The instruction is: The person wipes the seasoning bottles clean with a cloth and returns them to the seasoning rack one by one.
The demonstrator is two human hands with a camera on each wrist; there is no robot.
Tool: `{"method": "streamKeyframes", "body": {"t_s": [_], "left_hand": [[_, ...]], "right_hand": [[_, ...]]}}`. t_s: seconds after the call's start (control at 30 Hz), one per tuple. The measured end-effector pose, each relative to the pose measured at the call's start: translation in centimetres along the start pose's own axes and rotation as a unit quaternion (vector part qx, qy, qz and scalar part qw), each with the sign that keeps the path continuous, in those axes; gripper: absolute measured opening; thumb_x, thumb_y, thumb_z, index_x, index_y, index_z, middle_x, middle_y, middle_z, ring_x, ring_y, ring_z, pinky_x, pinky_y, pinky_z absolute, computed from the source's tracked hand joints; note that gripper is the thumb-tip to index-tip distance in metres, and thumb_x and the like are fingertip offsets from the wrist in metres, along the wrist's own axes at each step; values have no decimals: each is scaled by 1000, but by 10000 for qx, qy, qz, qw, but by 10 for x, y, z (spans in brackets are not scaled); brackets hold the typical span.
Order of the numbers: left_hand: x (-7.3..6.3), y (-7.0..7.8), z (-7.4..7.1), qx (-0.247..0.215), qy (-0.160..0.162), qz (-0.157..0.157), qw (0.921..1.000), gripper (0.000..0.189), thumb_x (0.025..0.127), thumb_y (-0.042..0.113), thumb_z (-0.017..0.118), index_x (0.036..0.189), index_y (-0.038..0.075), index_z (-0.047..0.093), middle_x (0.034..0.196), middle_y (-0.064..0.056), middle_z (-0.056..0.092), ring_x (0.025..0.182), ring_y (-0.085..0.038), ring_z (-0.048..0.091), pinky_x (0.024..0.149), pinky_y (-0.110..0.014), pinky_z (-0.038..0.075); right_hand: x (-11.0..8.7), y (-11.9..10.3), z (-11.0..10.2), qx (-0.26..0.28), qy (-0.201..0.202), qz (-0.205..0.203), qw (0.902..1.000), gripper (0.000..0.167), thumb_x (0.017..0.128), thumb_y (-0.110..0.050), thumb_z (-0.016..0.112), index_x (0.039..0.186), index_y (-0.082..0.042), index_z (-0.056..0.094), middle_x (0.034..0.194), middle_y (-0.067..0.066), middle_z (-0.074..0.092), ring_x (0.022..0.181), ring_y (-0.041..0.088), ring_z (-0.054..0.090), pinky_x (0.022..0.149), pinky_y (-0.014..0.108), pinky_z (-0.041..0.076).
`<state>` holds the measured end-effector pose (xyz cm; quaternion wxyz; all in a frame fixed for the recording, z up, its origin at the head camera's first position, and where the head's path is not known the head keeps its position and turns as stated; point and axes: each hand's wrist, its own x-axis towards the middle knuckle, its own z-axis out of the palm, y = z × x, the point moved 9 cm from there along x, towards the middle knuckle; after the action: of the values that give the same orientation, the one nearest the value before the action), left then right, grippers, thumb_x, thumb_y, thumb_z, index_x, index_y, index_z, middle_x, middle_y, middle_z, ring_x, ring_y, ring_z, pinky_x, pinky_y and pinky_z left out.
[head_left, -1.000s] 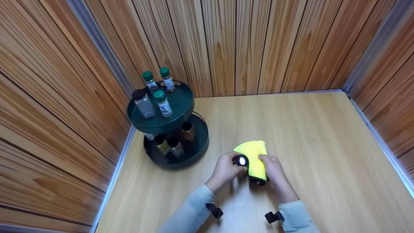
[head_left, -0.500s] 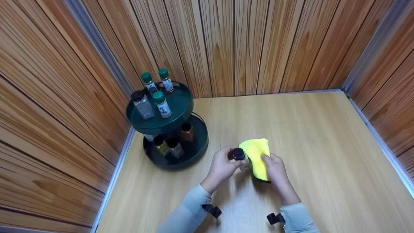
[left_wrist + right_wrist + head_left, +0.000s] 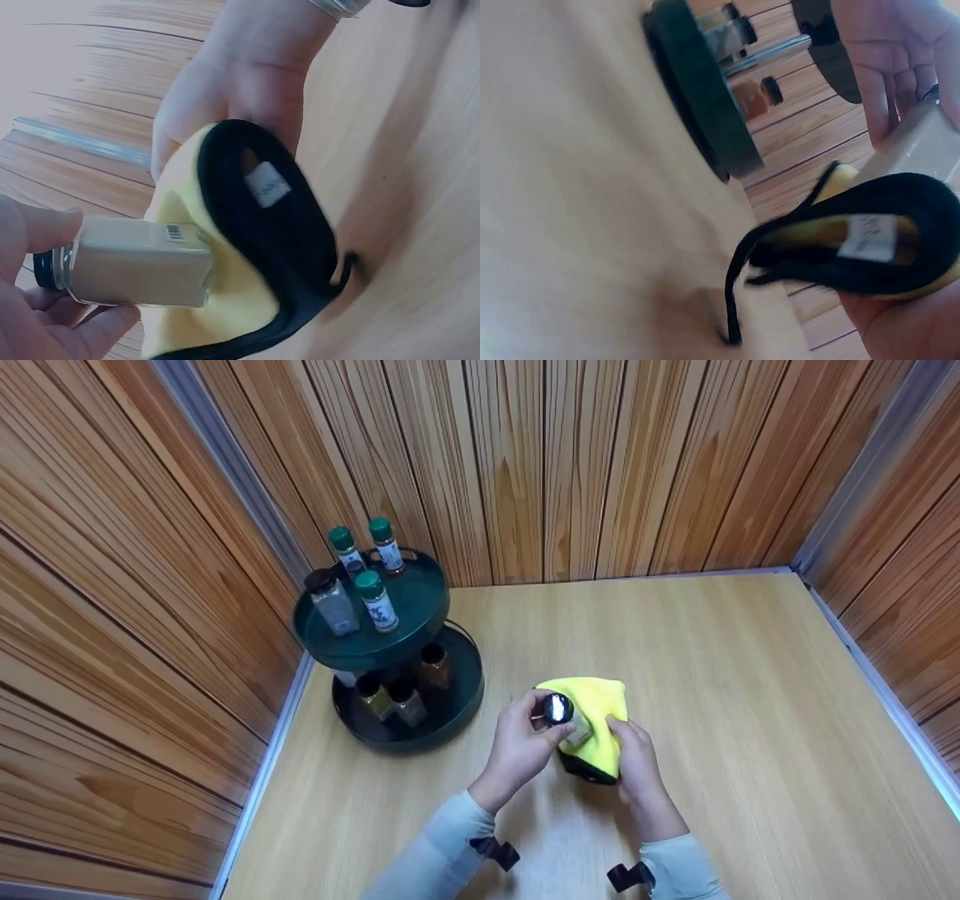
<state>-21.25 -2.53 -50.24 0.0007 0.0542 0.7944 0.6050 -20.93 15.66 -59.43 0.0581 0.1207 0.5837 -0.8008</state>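
Observation:
My left hand [image 3: 516,746] grips a square glass spice jar [image 3: 139,262] near its black cap [image 3: 558,709]. Pale tan contents fill the jar, and a small barcode shows near its base. In my right hand [image 3: 639,757] is a yellow cleaning cloth [image 3: 600,694] with black edging, pinched at its right side. The cloth curves behind the jar and touches its lower end. A white tag [image 3: 267,184] and a black loop [image 3: 733,307] show on the cloth in the wrist views. Most of my right fingers are hidden by the cloth.
A dark green two-tier rack [image 3: 416,622] stands at the back left. Its upper tier bears several bottles, including a green-capped one [image 3: 377,601] and a dark-capped jar [image 3: 331,604]. Several jars, one of them brown [image 3: 434,666], stand on the lower tier. Wood-panelled walls enclose the table [image 3: 712,660].
The jar has tilted and shifted slightly up in my left hand's grip. My right hand has moved the cloth right, then back left, so it now spreads behind the jar.

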Motion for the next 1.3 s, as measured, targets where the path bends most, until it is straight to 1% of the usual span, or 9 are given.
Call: {"method": "streamKeyframes", "body": {"t_s": [0.23, 0.47, 0.63, 0.77, 0.87, 1.0, 1.1, 1.2, 1.3], "left_hand": [[0, 11, 5, -295, -26, 587, 9978, 43, 85, 7, 82, 124, 5, 63, 124, -13, 63, 115, -28, 66, 93, -27, 56], [1, 15, 3, -73, -34, 584, 9983, 41, 86, 11, 83, 122, 14, 64, 125, -6, 63, 117, -13, 63, 97, -26, 54], [3, 15, 2, 96, 15, 615, 9981, 41, 86, 11, 83, 122, 11, 64, 123, -7, 64, 115, -17, 64, 95, -26, 55], [6, 13, 1, -28, 88, 610, 9981, 40, 84, 6, 83, 119, 9, 65, 118, -4, 63, 108, -16, 67, 91, -26, 57], [7, 11, 2, -186, 127, 619, 9978, 39, 83, 2, 83, 117, 7, 65, 116, -6, 63, 105, -16, 68, 89, -26, 57], [7, 11, 1, -155, 206, 604, 9978, 39, 82, 3, 83, 118, 6, 66, 115, -6, 63, 104, -16, 68, 88, -27, 58], [7, 10, 2, -111, 220, 569, 9981, 40, 82, 4, 83, 118, 6, 66, 114, -5, 64, 104, -15, 67, 88, -26, 58], [6, 9, 2, -219, 191, 503, 9983, 40, 82, 5, 84, 118, 7, 66, 114, -3, 64, 105, -15, 66, 88, -24, 57], [6, 10, 3, -431, 153, 445, 9980, 41, 83, 5, 84, 119, 9, 65, 115, -3, 64, 106, -15, 66, 88, -24, 57]], "right_hand": [[-1, 14, 6, 1147, -227, 755, 9903, 43, 109, -39, 39, 134, -5, 49, 110, 3, 70, 102, 18, 68, 91, 34, 55], [0, 14, 0, 1129, -138, 949, 9890, 38, 108, -35, 43, 127, -5, 56, 106, 3, 73, 100, 17, 69, 90, 32, 56], [0, 10, -8, 900, -67, 1017, 9907, 37, 106, -32, 47, 126, -3, 56, 102, 4, 73, 95, 17, 70, 86, 31, 56], [1, -2, -16, 389, 112, 736, 9965, 38, 106, -30, 47, 126, 2, 53, 94, 4, 72, 86, 16, 70, 79, 30, 57], [0, -14, -19, 38, 344, 318, 9989, 35, 106, -28, 48, 117, 4, 57, 84, 4, 70, 76, 17, 68, 71, 30, 57], [-4, -25, -21, 63, 632, -206, 9978, 31, 106, -26, 48, 104, 2, 60, 77, 5, 66, 68, 18, 66, 63, 31, 56], [-5, -28, -21, 154, 729, -485, 9960, 32, 107, -28, 47, 102, 2, 59, 77, 6, 65, 67, 19, 65, 59, 32, 55], [-3, -25, -20, 274, 669, -517, 9960, 35, 107, -30, 45, 107, 2, 58, 82, 5, 65, 71, 19, 65, 61, 32, 55], [1, -17, -15, 594, 405, -212, 9972, 38, 108, -34, 44, 118, 1, 55, 91, 4, 68, 81, 18, 68, 71, 33, 58]]}}
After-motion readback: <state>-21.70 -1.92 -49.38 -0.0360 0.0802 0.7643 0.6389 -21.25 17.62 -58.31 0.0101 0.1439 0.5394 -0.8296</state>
